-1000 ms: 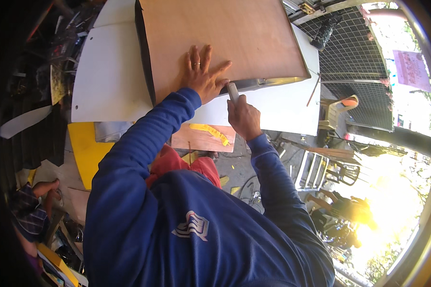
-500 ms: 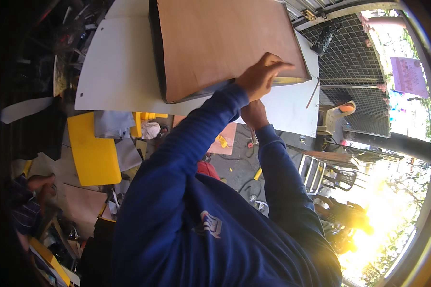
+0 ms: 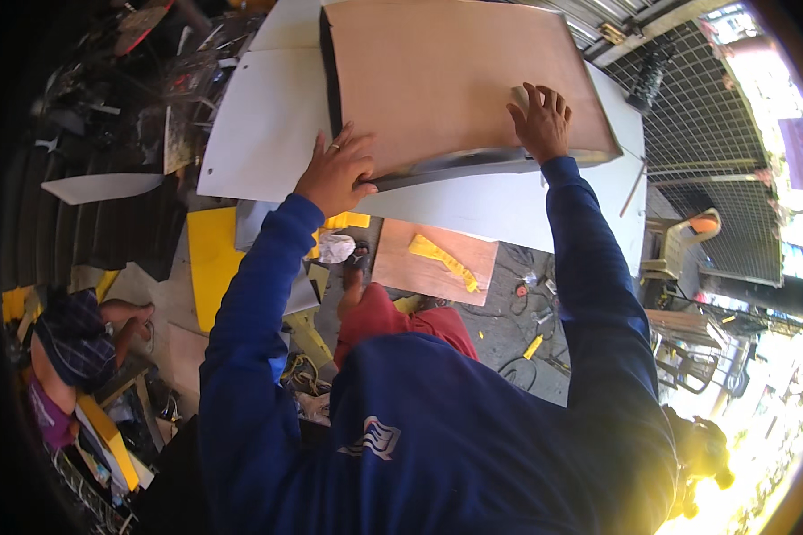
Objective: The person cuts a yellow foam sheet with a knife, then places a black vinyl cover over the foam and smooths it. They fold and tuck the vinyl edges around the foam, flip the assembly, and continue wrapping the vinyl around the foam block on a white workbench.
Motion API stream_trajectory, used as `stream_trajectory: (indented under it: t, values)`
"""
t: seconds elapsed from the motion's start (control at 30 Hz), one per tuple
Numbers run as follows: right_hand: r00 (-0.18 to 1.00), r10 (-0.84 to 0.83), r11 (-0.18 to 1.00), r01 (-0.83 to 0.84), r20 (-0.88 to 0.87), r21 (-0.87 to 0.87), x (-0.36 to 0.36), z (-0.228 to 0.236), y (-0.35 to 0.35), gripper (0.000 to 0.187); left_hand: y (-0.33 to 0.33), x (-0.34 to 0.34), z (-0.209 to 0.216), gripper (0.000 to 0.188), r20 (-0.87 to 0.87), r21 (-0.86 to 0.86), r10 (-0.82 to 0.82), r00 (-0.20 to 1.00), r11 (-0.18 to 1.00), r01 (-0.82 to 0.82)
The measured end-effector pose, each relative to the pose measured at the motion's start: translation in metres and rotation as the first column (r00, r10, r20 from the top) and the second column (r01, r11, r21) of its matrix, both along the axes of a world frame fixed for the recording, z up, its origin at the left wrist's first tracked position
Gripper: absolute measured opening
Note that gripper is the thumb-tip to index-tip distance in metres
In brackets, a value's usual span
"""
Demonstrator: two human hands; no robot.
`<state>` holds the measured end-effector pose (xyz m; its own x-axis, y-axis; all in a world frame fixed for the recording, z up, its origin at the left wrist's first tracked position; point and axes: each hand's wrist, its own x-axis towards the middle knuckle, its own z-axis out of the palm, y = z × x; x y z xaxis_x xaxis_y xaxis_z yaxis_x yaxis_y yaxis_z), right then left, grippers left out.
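A large tan-brown sheet (image 3: 455,76) covers a shallow, dark-sided form (image 3: 473,163) on the white table (image 3: 268,116). Along the near side the sheet's edge bows up in the middle. At the near left corner rests my left hand (image 3: 337,169), open, fingers spread over the sheet and thumb by its near edge; a ring shows on one finger. My right hand (image 3: 544,125) is on the sheet towards the near right corner, fingers bent. Between its thumb and forefinger shows a small pale flat piece (image 3: 519,96), partly hidden by the hand.
Below the table lie a brown board (image 3: 397,267) with a yellow strip (image 3: 443,260) on it, and a yellow panel (image 3: 212,267). A thin rod (image 3: 633,189) lies at the table's right end. Another person (image 3: 76,343) is at the lower left. A plastic chair (image 3: 674,245) stands right.
My arms have uncrossed. The left hand has moved from the near right side to the sheet's near left corner; the right hand has come up onto the sheet. The view has shifted.
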<state>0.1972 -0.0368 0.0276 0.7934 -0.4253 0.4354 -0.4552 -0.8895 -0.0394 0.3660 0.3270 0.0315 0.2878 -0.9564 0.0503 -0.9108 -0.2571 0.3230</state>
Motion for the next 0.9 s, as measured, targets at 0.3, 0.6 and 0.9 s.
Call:
stream_trajectory:
  t: [0.3,0.6,0.9]
  values:
    - [0.697,0.597,0.781,-0.391,-0.398,0.487,0.11,0.027,0.155,0.108,0.022,-0.035,-0.04,0.025,0.005,-0.509,0.437,0.899,0.775,-0.374]
    - [0.51,0.444,0.895,-0.285,-0.737,0.343,0.141,0.045,0.194,0.142,0.023,-0.055,-0.062,0.023,-0.481,-0.499,0.338,0.809,0.653,-0.57]
    - [0.414,0.517,0.823,-0.482,-0.749,0.302,0.164,0.022,0.194,0.142,0.017,-0.045,-0.087,0.015,-0.386,-0.79,0.18,0.905,0.441,-0.425]
